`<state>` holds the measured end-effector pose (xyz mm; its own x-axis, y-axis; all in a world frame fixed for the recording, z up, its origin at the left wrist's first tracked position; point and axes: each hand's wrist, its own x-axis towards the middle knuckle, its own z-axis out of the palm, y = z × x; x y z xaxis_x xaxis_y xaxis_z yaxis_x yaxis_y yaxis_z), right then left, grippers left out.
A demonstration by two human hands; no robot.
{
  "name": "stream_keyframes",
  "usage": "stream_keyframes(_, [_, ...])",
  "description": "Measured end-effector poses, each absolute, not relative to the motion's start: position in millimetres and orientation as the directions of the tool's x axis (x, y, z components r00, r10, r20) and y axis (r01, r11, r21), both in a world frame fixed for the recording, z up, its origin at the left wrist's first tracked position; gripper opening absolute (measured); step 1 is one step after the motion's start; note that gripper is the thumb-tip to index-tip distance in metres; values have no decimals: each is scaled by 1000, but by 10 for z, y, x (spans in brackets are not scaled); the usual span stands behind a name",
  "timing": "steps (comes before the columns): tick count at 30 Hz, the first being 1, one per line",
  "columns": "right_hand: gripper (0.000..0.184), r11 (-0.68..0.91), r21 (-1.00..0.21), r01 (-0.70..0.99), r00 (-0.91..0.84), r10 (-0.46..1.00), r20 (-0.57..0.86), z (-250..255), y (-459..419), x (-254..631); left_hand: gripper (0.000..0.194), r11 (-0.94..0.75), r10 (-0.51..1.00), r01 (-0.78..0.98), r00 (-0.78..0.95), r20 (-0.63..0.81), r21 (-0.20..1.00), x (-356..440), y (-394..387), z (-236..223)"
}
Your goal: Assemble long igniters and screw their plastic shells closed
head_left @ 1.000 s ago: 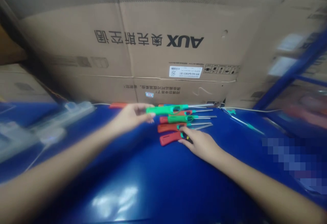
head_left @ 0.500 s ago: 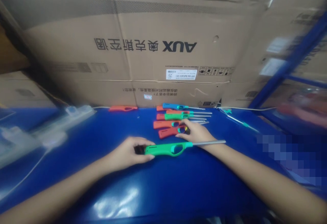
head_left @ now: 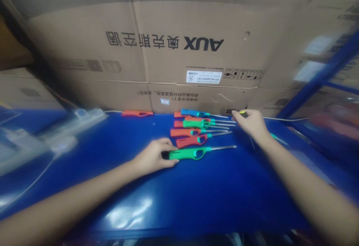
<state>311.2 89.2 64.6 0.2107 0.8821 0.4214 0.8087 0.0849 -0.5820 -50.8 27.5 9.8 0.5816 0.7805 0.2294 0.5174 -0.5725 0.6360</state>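
Note:
My left hand (head_left: 153, 157) grips the handle end of a green long-nozzle lighter (head_left: 190, 152) that lies on the blue tabletop (head_left: 179, 193), its metal nozzle pointing right. Just behind it is a row of several red, green and blue lighters (head_left: 196, 130), nozzles also to the right. My right hand (head_left: 251, 122) is at the far right end of that row, near the nozzle tips, fingers closed round a small dark and yellow object that I cannot make out.
A large cardboard box (head_left: 174, 47) printed AUX stands along the back edge. One red lighter (head_left: 137, 113) lies apart at the back left. A blurred white device (head_left: 64, 133) with a cable sits at left. A blue shelf post (head_left: 316, 77) rises at right.
My left hand drew the green lighter off the row and set it on the tabletop in front. My right hand left the red lighters and moved right and back to the nozzle ends.

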Motion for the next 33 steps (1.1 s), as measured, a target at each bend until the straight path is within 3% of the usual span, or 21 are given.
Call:
stream_keyframes(4, [39,132,-681,721,229,882,413,775,752,3044,31,-572,792,536,558,248,621,-474,358,73])
stream_keyframes(9, [41,340,-604,721,4,870,494,887,462,2656,28,-607,767,531,585,261,592,-441,424,83])
stream_keyframes(17, [54,540,-627,561,-97,796,598,1163,295,2026,34,-679,723,519,597,347,519,-440,423,-38])
stream_keyframes(23, [39,535,-804,260,-250,841,479,878,596,1455,43,-707,688,496,648,326,504,-485,389,-21])
stream_keyframes(27, [17,525,-822,222,-290,840,459,570,759,1198,41,-724,655,444,682,325,528,-514,371,1])
stream_keyframes(33, [13,560,-779,281,-342,817,464,346,899,1066,43,-758,597,348,710,374,551,-513,397,-17])
